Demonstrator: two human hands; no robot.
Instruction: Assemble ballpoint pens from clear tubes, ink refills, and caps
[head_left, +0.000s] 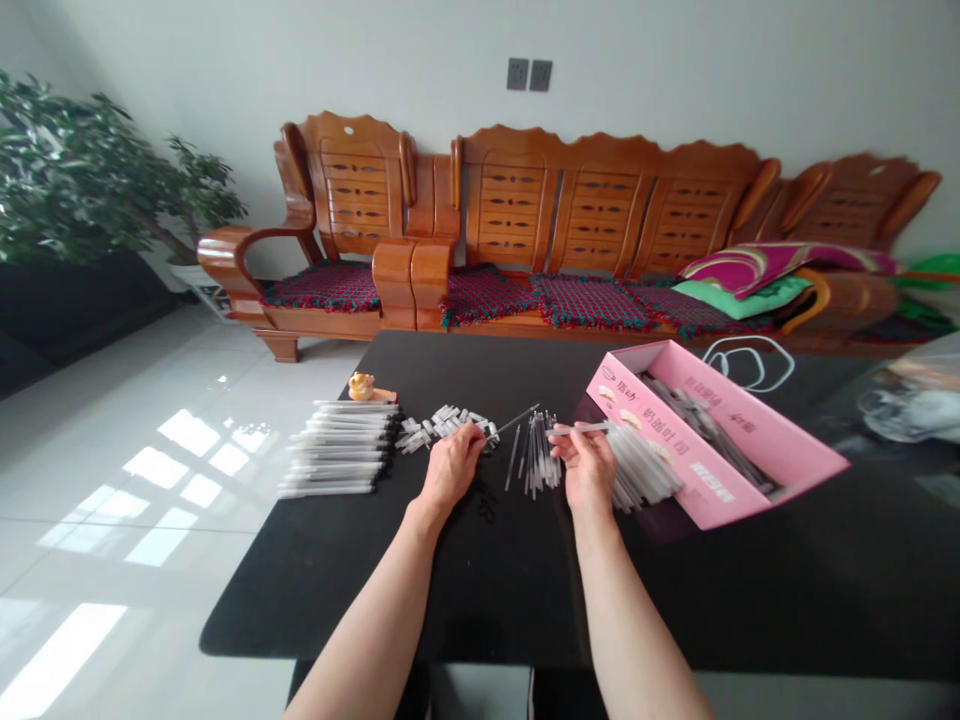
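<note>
Black tabletop [337,600]: glossy, carrying all the work, with both forearms reaching in from the near edge
Left hand [450,465]: fingers pressed together, pinching a thin pen refill [514,422] that points up and right
Right hand [589,470]: thumb and forefinger pinching a clear plastic tube [581,428], other fingers curled under
Between the hands: a loose heap of slim refills [540,460], just beside the right hand's fingers
Near the left hand: a pile of small white plastic pieces [442,425] just ahead of it, a few black bits [487,503] below it
Far left: a neat row of white pens [337,450], side by side, black ends to the right
Right side: a pink cardboard box [712,480] holding grey pens [705,420], with a bundle of clear tubes [641,465] lying against it
Behind: a small orange figurine [365,386] on the table edge, a carved wooden sofa [510,215] beyond
</note>
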